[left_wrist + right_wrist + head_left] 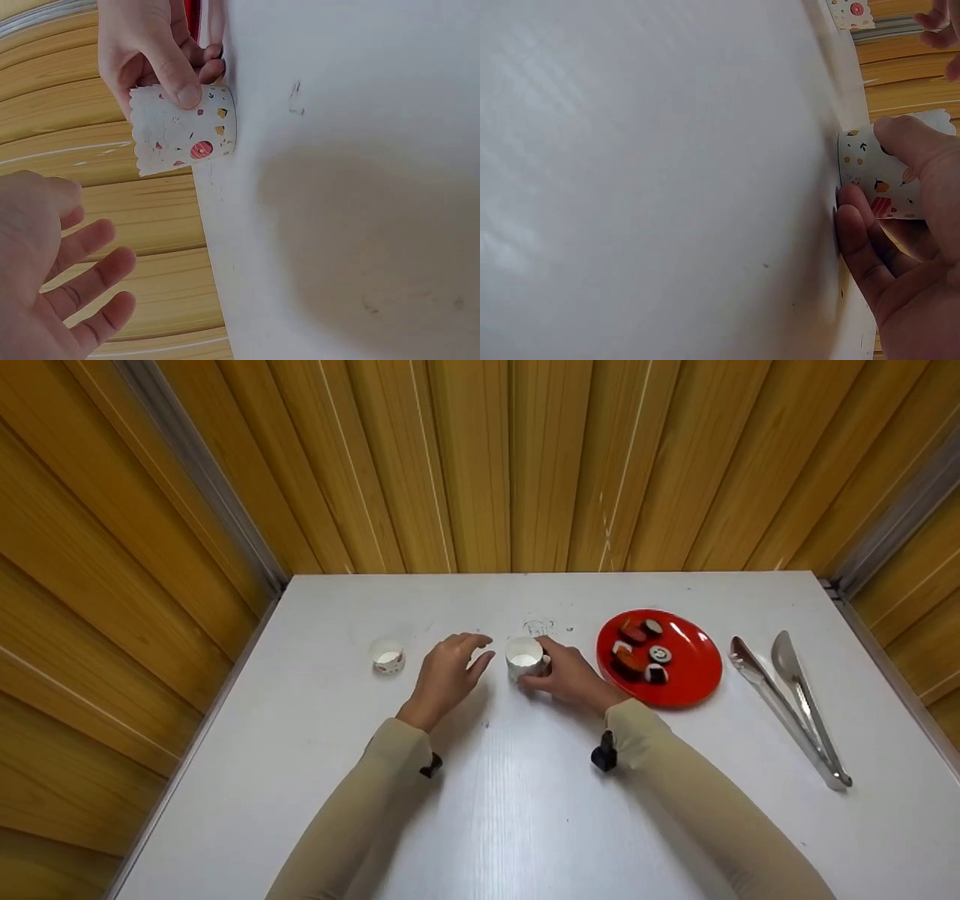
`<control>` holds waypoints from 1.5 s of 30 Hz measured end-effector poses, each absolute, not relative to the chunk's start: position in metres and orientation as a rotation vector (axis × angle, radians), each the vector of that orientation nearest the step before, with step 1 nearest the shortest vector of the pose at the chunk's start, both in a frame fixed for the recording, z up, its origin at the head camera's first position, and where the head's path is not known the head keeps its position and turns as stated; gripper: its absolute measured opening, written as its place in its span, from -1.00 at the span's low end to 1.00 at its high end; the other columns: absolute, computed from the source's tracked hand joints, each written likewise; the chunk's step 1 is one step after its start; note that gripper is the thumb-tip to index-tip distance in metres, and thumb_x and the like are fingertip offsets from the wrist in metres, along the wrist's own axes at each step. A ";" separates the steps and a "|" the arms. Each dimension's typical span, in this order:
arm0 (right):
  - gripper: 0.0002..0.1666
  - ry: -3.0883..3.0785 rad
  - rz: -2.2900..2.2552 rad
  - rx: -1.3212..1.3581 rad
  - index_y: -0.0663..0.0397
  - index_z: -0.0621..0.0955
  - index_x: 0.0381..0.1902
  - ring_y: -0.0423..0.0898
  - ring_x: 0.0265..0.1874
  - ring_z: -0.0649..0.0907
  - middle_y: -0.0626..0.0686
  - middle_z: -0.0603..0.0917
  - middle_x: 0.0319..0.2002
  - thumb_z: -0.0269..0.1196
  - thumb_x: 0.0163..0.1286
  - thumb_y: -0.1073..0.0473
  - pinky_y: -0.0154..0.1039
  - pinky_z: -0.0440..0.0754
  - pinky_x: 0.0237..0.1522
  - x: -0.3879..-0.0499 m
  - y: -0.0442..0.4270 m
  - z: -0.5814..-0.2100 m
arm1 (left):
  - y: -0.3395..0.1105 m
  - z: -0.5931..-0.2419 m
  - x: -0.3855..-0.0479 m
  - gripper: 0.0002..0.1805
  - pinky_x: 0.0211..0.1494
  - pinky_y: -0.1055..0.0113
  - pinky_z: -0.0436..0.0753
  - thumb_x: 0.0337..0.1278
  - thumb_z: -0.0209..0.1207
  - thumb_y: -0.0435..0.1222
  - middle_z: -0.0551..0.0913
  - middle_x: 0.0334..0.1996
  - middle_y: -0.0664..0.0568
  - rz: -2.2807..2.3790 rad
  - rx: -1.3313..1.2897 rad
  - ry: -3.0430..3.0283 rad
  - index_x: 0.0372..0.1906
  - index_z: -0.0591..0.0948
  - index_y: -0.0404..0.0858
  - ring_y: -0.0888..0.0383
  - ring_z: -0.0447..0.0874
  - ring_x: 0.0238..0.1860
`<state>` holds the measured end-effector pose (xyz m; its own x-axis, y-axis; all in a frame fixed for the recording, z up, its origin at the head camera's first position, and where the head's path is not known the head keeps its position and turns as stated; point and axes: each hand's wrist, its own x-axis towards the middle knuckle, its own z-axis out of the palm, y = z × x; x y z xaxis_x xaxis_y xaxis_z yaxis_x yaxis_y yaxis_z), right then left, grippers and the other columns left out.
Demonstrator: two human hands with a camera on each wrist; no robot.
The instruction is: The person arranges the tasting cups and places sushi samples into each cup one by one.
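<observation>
My right hand grips a white paper baking cup, thumb on the near side and fingers behind it. The cup stands upright on the white table; its scalloped rim and small printed pictures show in the left wrist view. To the cup's left, my left hand is held apart from it, fingers spread and holding nothing. A second paper cup of the same kind stands farther left on the table, beyond the left hand.
Right of the right hand lies a red plate with several small sushi pieces on its left half. Metal tongs, spread in a V, rest at the far right. A wood-patterned wall rises behind the table.
</observation>
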<state>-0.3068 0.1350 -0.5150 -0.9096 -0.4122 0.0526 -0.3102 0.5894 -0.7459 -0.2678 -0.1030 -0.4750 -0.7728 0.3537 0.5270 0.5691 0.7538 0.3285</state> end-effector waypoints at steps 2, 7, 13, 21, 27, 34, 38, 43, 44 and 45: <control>-0.22 2.687 -1.224 -0.612 0.14 0.47 0.33 0.01 0.10 0.61 0.13 0.67 0.17 0.54 0.24 0.09 0.04 0.52 0.24 -0.306 0.135 -0.516 | -0.100 -0.475 -0.267 -0.78 -0.10 0.17 0.71 0.41 0.29 -0.25 0.77 -0.08 -0.06 -0.656 -0.716 -2.533 0.02 0.72 -0.26 0.04 0.74 -0.16; -0.23 2.695 -1.214 -0.611 0.14 0.47 0.33 0.01 0.04 0.61 0.13 0.68 0.16 0.54 0.24 0.10 0.02 0.54 0.18 -0.306 0.134 -0.516 | -0.094 -0.473 -0.266 -0.78 -0.12 0.17 0.70 0.42 0.28 -0.24 0.77 -0.06 -0.05 -0.648 -0.742 -2.589 0.02 0.72 -0.25 0.05 0.73 -0.15; -0.25 2.718 -1.190 -0.617 0.13 0.47 0.33 0.00 -0.05 0.59 0.13 0.69 0.14 0.52 0.26 0.13 0.00 0.57 0.13 -0.307 0.134 -0.516 | -0.088 -0.472 -0.265 -0.79 -0.12 0.18 0.70 0.42 0.27 -0.24 0.78 -0.07 -0.04 -0.655 -0.769 -2.630 0.00 0.74 -0.26 0.07 0.74 -0.14; -0.24 2.716 -1.187 -0.634 0.12 0.47 0.34 -0.01 0.01 0.61 0.12 0.69 0.15 0.53 0.26 0.10 -0.01 0.55 0.14 -0.307 0.136 -0.516 | -0.080 -0.475 -0.264 -0.75 -0.15 0.17 0.70 0.41 0.29 -0.23 0.75 0.02 -0.06 -0.636 -0.800 -2.680 0.06 0.71 -0.26 0.05 0.74 -0.13; -0.25 2.726 -1.195 -0.648 0.13 0.49 0.33 0.03 0.08 0.63 0.14 0.69 0.16 0.53 0.26 0.07 0.04 0.55 0.18 -0.306 0.136 -0.518 | -0.074 -0.479 -0.265 -0.75 -0.10 0.16 0.71 0.41 0.28 -0.24 0.73 0.07 -0.05 -0.628 -0.815 -2.716 0.07 0.70 -0.25 0.05 0.75 -0.06; -0.22 2.735 -1.200 -0.624 0.11 0.49 0.34 0.07 0.15 0.63 0.16 0.67 0.19 0.54 0.24 0.05 0.06 0.52 0.25 -0.305 0.136 -0.519 | -0.069 -0.483 -0.267 -0.77 -0.08 0.14 0.71 0.43 0.26 -0.25 0.74 0.04 -0.07 -0.633 -0.842 -2.726 0.06 0.70 -0.25 0.03 0.75 -0.04; -0.22 2.740 -1.198 -0.619 0.11 0.49 0.34 0.06 0.15 0.63 0.14 0.67 0.19 0.55 0.24 0.05 0.05 0.51 0.27 -0.304 0.136 -0.519 | -0.067 -0.485 -0.268 -0.78 -0.08 0.16 0.72 0.43 0.26 -0.26 0.75 0.03 -0.07 -0.618 -0.835 -2.735 0.04 0.72 -0.26 0.04 0.76 -0.05; -0.21 2.739 -1.196 -0.628 0.12 0.49 0.35 0.06 0.16 0.62 0.15 0.67 0.20 0.54 0.24 0.06 0.05 0.50 0.28 -0.303 0.137 -0.518 | -0.064 -0.485 -0.269 -0.83 -0.11 0.19 0.72 0.40 0.27 -0.32 0.76 -0.06 -0.05 -0.604 -0.833 -2.736 -0.02 0.74 -0.26 0.06 0.76 -0.11; -0.21 2.738 -1.195 -0.630 0.13 0.48 0.35 0.07 0.16 0.62 0.15 0.67 0.20 0.54 0.24 0.07 0.05 0.50 0.28 -0.303 0.137 -0.518 | -0.063 -0.486 -0.270 -0.85 -0.11 0.20 0.72 0.40 0.28 -0.33 0.76 -0.08 -0.04 -0.603 -0.833 -2.735 -0.04 0.75 -0.26 0.07 0.76 -0.12; -0.21 2.737 -1.194 -0.627 0.12 0.48 0.36 0.07 0.17 0.62 0.15 0.67 0.20 0.54 0.24 0.07 0.05 0.50 0.28 -0.303 0.137 -0.518 | -0.063 -0.486 -0.270 -0.86 -0.12 0.21 0.72 0.39 0.28 -0.34 0.76 -0.10 -0.03 -0.603 -0.832 -2.734 -0.06 0.76 -0.26 0.08 0.76 -0.14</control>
<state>-0.3026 0.1372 -0.5175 -0.9116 -0.4033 0.0797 -0.3327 0.6098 -0.7194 -0.2697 -0.0628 -0.4856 -0.8155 0.4815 0.3213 0.5719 0.7555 0.3196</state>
